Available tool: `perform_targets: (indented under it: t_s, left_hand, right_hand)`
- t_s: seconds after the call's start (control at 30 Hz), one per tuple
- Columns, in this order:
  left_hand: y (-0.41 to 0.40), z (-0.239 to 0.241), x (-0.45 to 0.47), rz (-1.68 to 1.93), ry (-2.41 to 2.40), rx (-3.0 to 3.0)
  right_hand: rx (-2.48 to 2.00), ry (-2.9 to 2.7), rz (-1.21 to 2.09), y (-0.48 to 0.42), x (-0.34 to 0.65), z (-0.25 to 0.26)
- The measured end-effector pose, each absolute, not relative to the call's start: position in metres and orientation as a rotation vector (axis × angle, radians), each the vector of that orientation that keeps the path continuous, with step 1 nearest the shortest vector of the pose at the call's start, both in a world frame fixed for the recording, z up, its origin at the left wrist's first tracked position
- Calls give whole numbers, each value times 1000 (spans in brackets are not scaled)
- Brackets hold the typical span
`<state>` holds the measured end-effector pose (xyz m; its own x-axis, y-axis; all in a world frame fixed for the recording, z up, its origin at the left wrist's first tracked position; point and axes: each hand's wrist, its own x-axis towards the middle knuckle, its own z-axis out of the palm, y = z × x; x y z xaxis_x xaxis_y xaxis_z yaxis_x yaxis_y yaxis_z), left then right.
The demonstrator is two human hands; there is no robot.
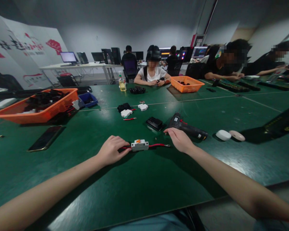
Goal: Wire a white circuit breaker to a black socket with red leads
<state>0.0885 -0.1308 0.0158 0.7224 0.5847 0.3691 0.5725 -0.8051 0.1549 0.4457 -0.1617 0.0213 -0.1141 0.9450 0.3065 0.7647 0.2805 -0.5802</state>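
Observation:
A small white breaker with an orange switch (140,145) lies on the green table (144,186), with red wires (159,145) sticking out on both sides. My left hand (112,149) is curled at its left end, fingers pinched on the left red wire. My right hand (179,139) rests just right of the right wire's tip, fingers bent and pressed to the table, with a black electric screwdriver (186,127) right behind it. I cannot see anything inside the right hand.
An orange basket of parts (36,107), a blue tray (88,99) and a phone (46,138) lie to the left. More white and black parts (135,110) sit mid-table, two pale oval pieces (228,135) at the right. Several people work at the far side near another orange basket (186,84).

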Motion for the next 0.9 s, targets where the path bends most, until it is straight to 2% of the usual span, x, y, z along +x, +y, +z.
perform_targets:
  t_s: [0.47, 0.77, 0.9]
  left_hand:
    - [-135, 17, 92, 671, 995, 2940]
    - [-137, 16, 95, 703, 981, 2966]
    - [-137, 15, 96, 705, 968, 2965]
  right_hand:
    - [-1578, -1991, 324, -159, 446, 18]
    - [-1670, -2187, 116, -164, 443, 27]
    - [-1661, -2158, 205, -162, 445, 28]
